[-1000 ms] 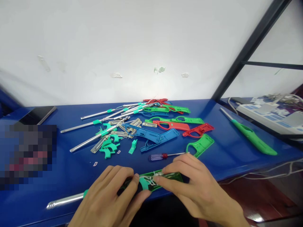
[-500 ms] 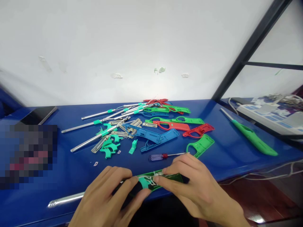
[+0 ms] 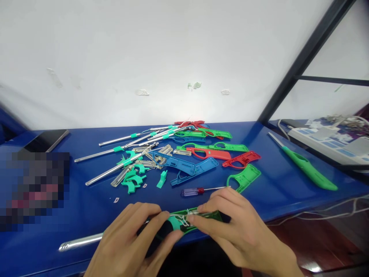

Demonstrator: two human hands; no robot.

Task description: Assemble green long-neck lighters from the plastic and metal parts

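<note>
At the table's front edge my left hand point(image 3: 135, 234) grips the front part of an opened green gas lighter point(image 3: 196, 230), whose silver metal tube point(image 3: 82, 241) points out to the left. My right hand point(image 3: 235, 227) pinches the clear fuel tank point(image 3: 192, 217) inside the green half-shell. Between my hands show a teal trigger point(image 3: 175, 223) and thin white wires point(image 3: 182, 219). My fingers hide much of the shell. Just beyond my right fingertips lies a screwdriver point(image 3: 193, 191) with a purple and red handle.
Metal tubes point(image 3: 109, 168), teal triggers point(image 3: 135, 181), clear tanks point(image 3: 122, 177) and blue point(image 3: 178, 163), red point(image 3: 242, 158) and green point(image 3: 244, 177) shells lie behind. One closed green lighter point(image 3: 305, 163) rests right, near a white power strip point(image 3: 328, 144). A phone point(image 3: 46, 140) lies at left.
My left fingers and the lighter's tube have shifted very slightly. My right hand keeps its pinch, and the parts on the table stay where they were.
</note>
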